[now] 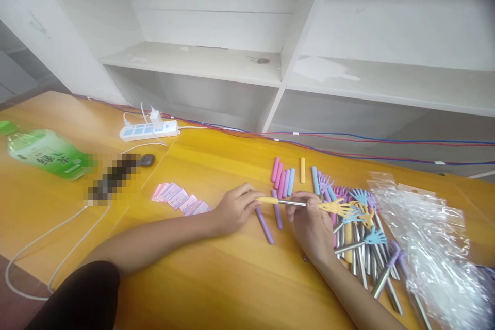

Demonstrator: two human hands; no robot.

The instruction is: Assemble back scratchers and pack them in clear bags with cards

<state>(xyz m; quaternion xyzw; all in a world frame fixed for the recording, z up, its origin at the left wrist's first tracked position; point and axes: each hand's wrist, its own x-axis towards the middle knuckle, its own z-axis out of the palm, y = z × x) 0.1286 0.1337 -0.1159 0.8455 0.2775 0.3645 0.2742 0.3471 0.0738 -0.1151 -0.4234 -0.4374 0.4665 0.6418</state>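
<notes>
Between my two hands lies a yellow back scratcher (293,203) with a metal rod and a hand-shaped head. My left hand (235,210) pinches its yellow handle end. My right hand (312,224) is closed round the rod just below the yellow claw. Under it rest two loose purple handle tubes (264,226). Past my hands, several pink, purple, blue and yellow tubes (282,178) lie side by side. A heap of back scratchers (363,247) with metal rods and coloured claws lies to the right of my right hand.
Clear plastic bags (436,242) are piled at the right. Small printed cards (180,198) lie fanned out left of my left hand. A white power strip (149,130), a green bottle (46,152) and a white cable (50,234) are further left. White shelving (193,64) stands behind the table.
</notes>
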